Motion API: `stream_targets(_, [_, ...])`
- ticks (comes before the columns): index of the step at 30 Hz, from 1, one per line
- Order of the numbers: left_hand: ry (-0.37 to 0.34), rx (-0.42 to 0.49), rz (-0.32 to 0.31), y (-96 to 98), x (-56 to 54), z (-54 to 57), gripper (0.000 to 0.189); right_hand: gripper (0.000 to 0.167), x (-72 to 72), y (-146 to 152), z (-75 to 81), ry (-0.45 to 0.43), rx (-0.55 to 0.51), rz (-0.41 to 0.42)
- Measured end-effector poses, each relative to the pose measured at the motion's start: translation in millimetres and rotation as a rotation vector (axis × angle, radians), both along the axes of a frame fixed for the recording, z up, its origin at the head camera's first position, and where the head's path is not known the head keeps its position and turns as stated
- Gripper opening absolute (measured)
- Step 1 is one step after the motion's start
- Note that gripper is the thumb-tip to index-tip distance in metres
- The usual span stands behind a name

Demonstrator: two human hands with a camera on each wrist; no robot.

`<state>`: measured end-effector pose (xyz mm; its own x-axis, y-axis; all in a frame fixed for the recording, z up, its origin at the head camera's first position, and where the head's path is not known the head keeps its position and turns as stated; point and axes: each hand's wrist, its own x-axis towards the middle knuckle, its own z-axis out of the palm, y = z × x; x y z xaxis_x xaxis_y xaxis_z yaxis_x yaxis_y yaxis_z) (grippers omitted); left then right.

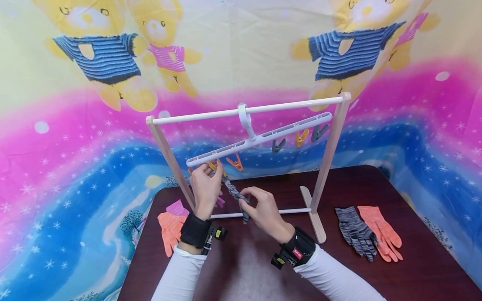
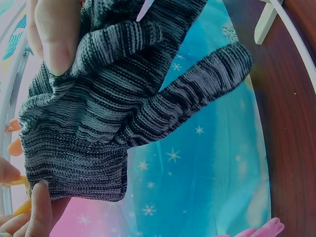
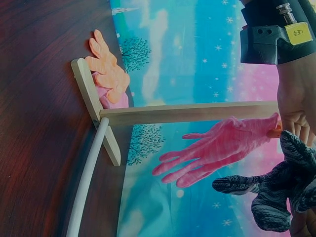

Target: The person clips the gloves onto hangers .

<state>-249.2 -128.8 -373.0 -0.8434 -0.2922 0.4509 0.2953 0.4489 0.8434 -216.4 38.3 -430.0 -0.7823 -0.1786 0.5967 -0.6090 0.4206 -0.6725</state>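
My left hand (image 1: 205, 188) pinches a yellow clothespin (image 1: 213, 166) under the low left end of a white hanger (image 1: 226, 149). The clothespin is at the cuff of a black-and-grey striped knit glove (image 2: 98, 118). My right hand (image 1: 265, 211) grips this glove nearer its fingers, thumb and forefinger bent against it. In the left wrist view the glove's cuff lies by the left thumb, with one finger of the glove sticking out sideways. Close by, a pink glove (image 3: 227, 145) hangs from an orange clip (image 3: 275, 132).
The hanger hooks over the white bar (image 1: 301, 104) of a wooden stand (image 1: 327, 154) and tilts, right end up. Its other clips include an orange clip (image 1: 235, 162) and a yellow clip (image 1: 301, 137). On the table lie an orange glove (image 1: 171, 230), another striped glove (image 1: 354, 230) and another orange glove (image 1: 380, 232).
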Motion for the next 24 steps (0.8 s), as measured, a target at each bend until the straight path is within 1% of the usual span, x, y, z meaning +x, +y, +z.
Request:
stream_targets(8, [-0.001, 0.010, -0.008, 0.1, 0.8, -1.2, 0.022, 0.014, -0.3, 0.5, -1.6, -0.014, -0.001, 0.001])
stream_targets(16, [0.000, 0.015, 0.004, -0.1, 0.0, -1.8, 0.024, 0.014, -0.3, 0.9, -2.1, -0.023, 0.000, 0.005])
stream_targets(24, [-0.008, 0.007, -0.007, -1.6, 0.1, -6.5, 0.028, 0.015, -0.4, 1.3, -2.9, -0.049, 0.007, 0.001])
